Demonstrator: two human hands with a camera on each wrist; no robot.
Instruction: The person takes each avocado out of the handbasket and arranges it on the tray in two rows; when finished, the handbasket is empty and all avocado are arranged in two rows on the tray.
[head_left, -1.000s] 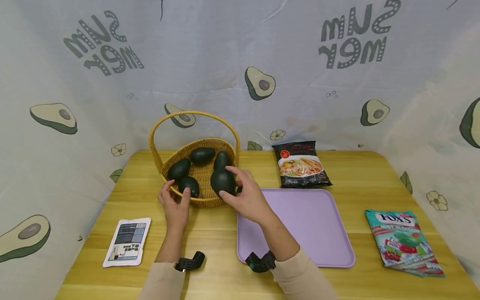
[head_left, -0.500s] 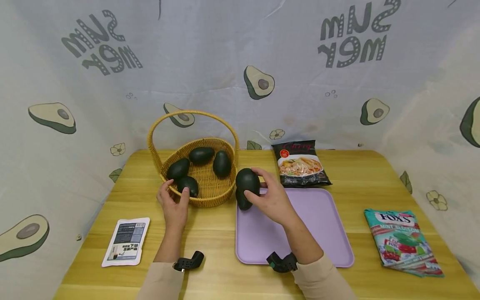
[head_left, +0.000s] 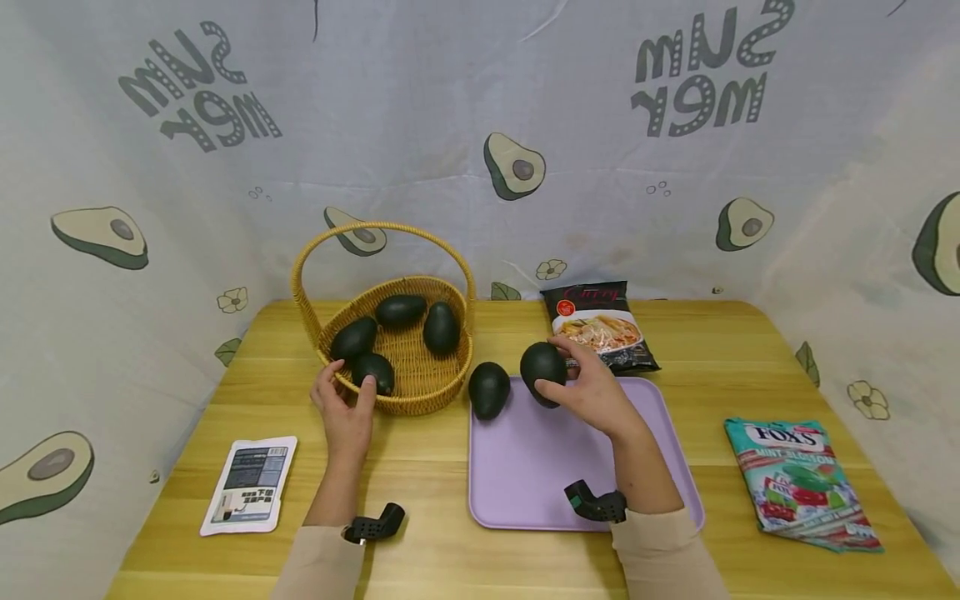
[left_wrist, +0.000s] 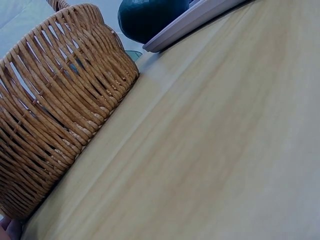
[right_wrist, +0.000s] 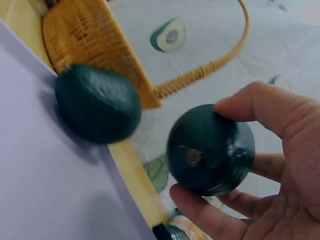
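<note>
My right hand (head_left: 592, 392) pinches a dark green avocado (head_left: 542, 367) between thumb and fingers, over the back of a lilac tray (head_left: 555, 492). In the right wrist view that avocado (right_wrist: 210, 155) shows its stem end, held at the fingertips. Another avocado (head_left: 489, 390) lies at the tray's back left corner. Several more avocados (head_left: 441, 329) sit in a yellow wicker basket (head_left: 423, 404) with a tall handle. My left hand (head_left: 347, 412) grips the basket's front left rim, its thumb beside the nearest avocado (head_left: 373, 372). Only a sliver of that hand shows in the left wrist view.
A black curry noodle packet (head_left: 603, 329) lies behind the tray. To the right is a teal candy bag (head_left: 806, 483), and a white pouch (head_left: 249, 485) lies at the left. A printed curtain (head_left: 420, 108) hangs behind the wooden table (head_left: 420, 500).
My right hand has carried an avocado from the basket rightward over the tray. The avocado at the tray's corner has come into full view. My left hand stays at the basket rim.
</note>
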